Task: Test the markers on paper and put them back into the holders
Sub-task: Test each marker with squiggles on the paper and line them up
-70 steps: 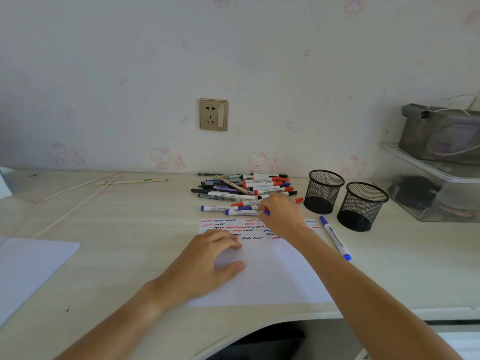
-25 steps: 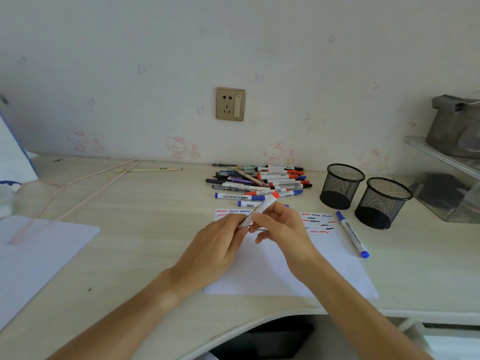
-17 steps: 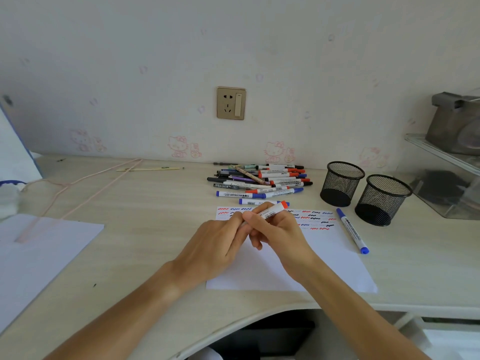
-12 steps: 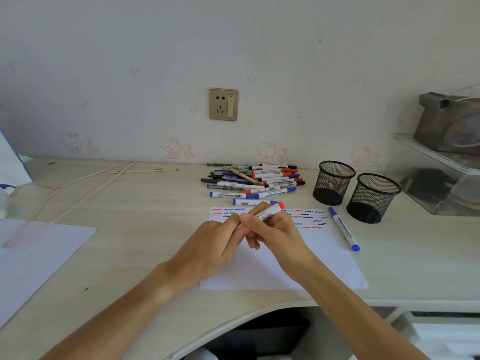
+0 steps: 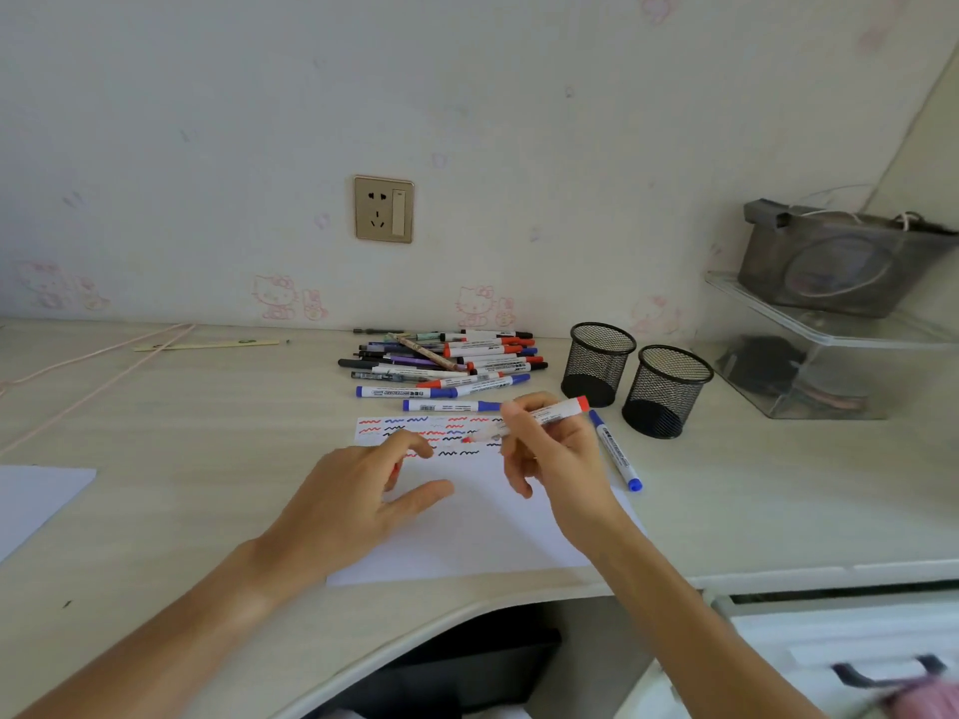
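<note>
My right hand grips a white marker with a red end, its uncapped tip pointing left, low over the squiggles on the white paper. My left hand rests on the paper's left part with its fingers curled; a bit of red, the cap, shows between them. A pile of markers lies behind the paper, and one blue marker sits at its top edge. Two black mesh holders stand to the right. Another blue marker lies beside the paper's right edge.
A second white sheet lies at the far left. A pink cord runs across the back left. A clear shelf with a grey box on top stands at the right. The desk's curved front edge is just below the paper.
My right hand took a red marker from the pile; both hands held it together over the paper. Now they have pulled apart, the marker is uncapped and its tip is down near the squiggles.
</note>
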